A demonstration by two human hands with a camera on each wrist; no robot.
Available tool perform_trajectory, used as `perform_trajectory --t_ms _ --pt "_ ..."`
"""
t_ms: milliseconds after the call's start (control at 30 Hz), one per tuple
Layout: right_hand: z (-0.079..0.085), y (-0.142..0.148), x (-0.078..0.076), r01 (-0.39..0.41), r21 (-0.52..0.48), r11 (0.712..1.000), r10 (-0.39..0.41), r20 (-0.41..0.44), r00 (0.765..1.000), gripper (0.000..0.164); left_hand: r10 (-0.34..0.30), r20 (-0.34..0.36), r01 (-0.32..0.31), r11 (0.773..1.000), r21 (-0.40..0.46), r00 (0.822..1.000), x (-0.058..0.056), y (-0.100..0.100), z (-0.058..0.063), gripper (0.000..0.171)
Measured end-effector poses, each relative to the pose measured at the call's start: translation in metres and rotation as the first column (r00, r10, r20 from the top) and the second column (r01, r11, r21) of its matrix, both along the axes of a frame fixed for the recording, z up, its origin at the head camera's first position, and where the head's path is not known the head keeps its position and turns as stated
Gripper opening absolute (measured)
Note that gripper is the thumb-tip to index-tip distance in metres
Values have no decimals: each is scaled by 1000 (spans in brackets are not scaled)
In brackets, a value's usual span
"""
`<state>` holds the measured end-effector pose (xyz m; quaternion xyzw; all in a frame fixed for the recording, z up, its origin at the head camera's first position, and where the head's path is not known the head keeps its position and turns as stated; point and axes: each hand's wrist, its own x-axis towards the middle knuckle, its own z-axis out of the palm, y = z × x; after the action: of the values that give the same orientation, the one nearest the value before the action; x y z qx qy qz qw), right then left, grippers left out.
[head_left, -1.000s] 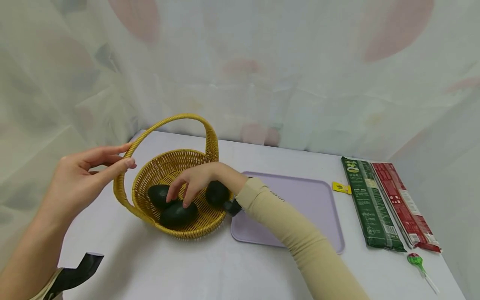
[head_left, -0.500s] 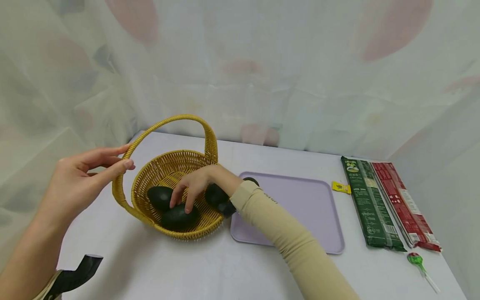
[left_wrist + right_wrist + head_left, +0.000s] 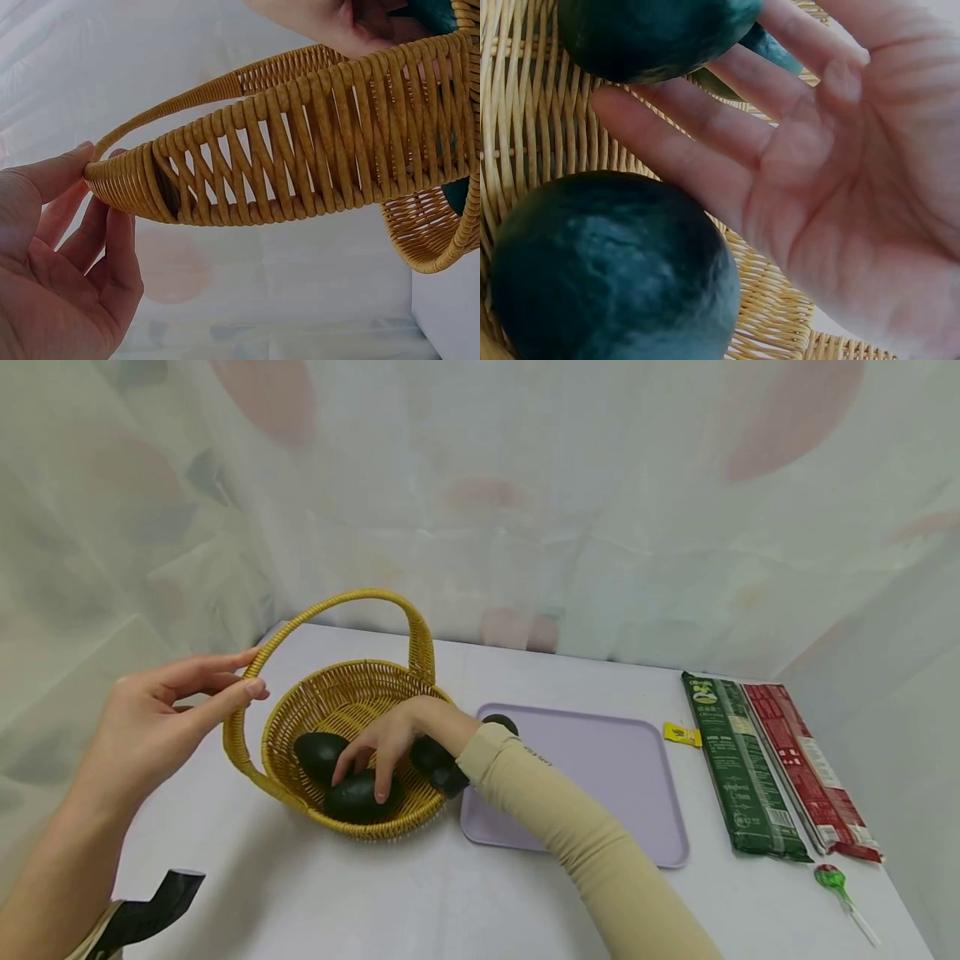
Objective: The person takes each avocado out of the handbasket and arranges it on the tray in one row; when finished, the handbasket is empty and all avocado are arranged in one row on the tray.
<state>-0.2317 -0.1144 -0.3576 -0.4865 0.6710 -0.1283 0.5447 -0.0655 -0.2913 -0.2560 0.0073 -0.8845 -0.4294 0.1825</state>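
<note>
A woven basket [image 3: 352,693] with a tall arched handle [image 3: 300,150] stands on the left of the table. My left hand [image 3: 168,710] pinches the side of that handle between thumb and fingertips. Inside the basket lie three dark green avocados. My right hand [image 3: 401,731] reaches in from the right and grips the front avocado [image 3: 352,799], thumb on the near side and fingers behind. Another avocado [image 3: 317,755] touches it at the left; a third [image 3: 427,753] is partly hidden under the right wrist. In the right wrist view, fingers [image 3: 697,120] curl against an avocado [image 3: 652,34].
A lilac tray [image 3: 592,768] lies right of the basket, partly under the right forearm. Farther right are a small yellow packet [image 3: 682,734], a green spaghetti pack [image 3: 738,768], a red pack [image 3: 810,760] and a lollipop [image 3: 831,878]. A curtain [image 3: 585,527] hangs behind the table.
My right hand has lowered slightly onto the front avocado, its thumb sliding down the near side and its fingers closing round it. The left hand stays on the handle.
</note>
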Motion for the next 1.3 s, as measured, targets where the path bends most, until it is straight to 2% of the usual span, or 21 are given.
perform_trajectory --t_ms 333,467,600,767,900,1100,1300 --pt "3 1 2 -21 15 1000 21 -33 999 67 10 -1 -10 1000 -13 1000 0 1 1 32" --pt "10 6 1 -31 1 1000 31 -22 999 67 4 -2 -4 1000 -4 1000 1 1 1 33" --pt "20 15 -1 6 -33 999 -6 12 1000 66 4 -3 -4 1000 2 1000 1 1 1 34" --pt "28 32 -7 62 -80 995 -56 77 995 69 11 2 -11 1000 -1 1000 0 1 0 34" --pt "30 48 -12 48 -137 989 -33 105 994 70 8 5 -8 1000 0 1000 -1 1 0 33" --pt "34 77 -20 6 -283 959 20 91 996 69 -7 1 7 1000 14 1000 -1 0 -1 34" --pt "35 112 -25 63 -322 945 -35 92 995 69 -8 2 8 1000 28 1000 0 0 -1 35"
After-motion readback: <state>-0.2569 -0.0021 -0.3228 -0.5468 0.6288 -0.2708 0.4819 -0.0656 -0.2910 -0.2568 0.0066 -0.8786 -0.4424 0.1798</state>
